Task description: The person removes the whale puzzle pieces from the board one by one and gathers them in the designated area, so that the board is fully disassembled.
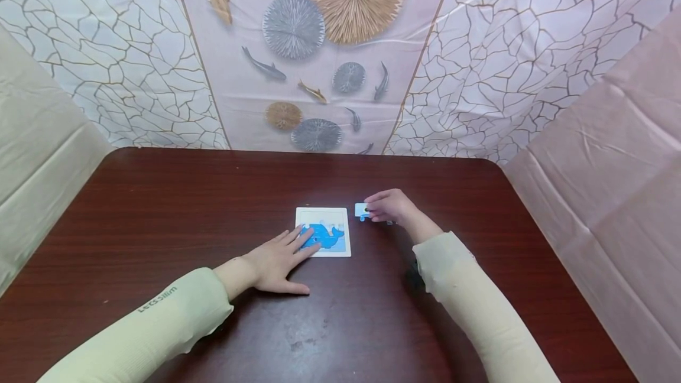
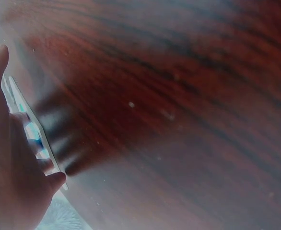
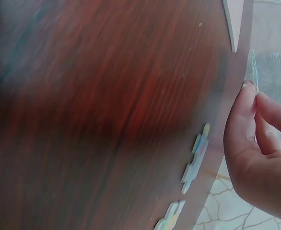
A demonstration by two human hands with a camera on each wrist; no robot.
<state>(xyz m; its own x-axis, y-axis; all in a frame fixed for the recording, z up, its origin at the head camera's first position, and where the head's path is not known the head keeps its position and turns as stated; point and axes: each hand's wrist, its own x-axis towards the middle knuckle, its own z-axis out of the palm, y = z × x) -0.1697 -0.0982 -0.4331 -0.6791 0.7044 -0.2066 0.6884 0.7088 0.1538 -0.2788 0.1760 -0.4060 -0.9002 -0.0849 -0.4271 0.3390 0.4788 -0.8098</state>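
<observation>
My left hand (image 1: 276, 259) lies with its fingers spread over the left side of a white-framed jigsaw puzzle (image 1: 348, 241) with a blue whale picture. In the left wrist view the fingertips rest along the frame (image 2: 28, 108). To the right of the puzzle, my right hand (image 1: 392, 207) pinches a white and blue puzzle piece (image 1: 360, 210) between thumb and fingers. The right wrist view shows this piece (image 3: 254, 69) edge-on, raised above the table. Part of the whale is hidden under the left fingers.
Below the right hand, loose puzzle pieces (image 3: 196, 160) lie on the dark red-brown wooden table (image 1: 213, 194), another piece (image 3: 170, 216) nearer that view's bottom edge. Patterned cloth (image 1: 319, 75) hangs behind the table's far edge, with plain cloth (image 1: 612, 194) at the right.
</observation>
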